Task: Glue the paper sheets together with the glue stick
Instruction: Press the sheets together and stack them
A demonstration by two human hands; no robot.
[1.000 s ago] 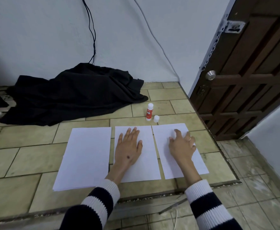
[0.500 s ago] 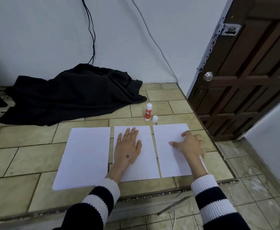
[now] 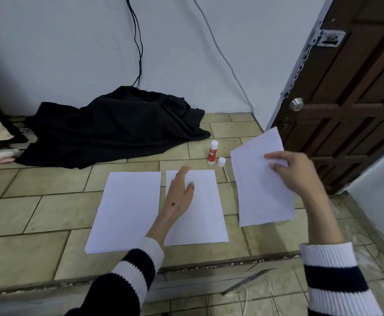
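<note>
Black cloth [image 3: 115, 131] by the wall, brown door [image 3: 357, 92] right.

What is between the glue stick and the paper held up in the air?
In the head view, the small white cap stands on the tiles between the glue stick and the lifted sheet that the right hand holds.

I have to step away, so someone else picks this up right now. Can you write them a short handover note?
Left hand: flat, fingers straight, resting on the middle sheet.
Right hand: pinching the right sheet, lifted off the tiles.
Left sheet: lies flat beside the middle one.
Glue stick: upright behind the sheets, uncapped; cap stands beside it.
Done: sheets laid out, stick opened. Whether any glue is on cannot be told.
Left: lay the lifted sheet against another, glue, press, then the remaining sheet.
</note>
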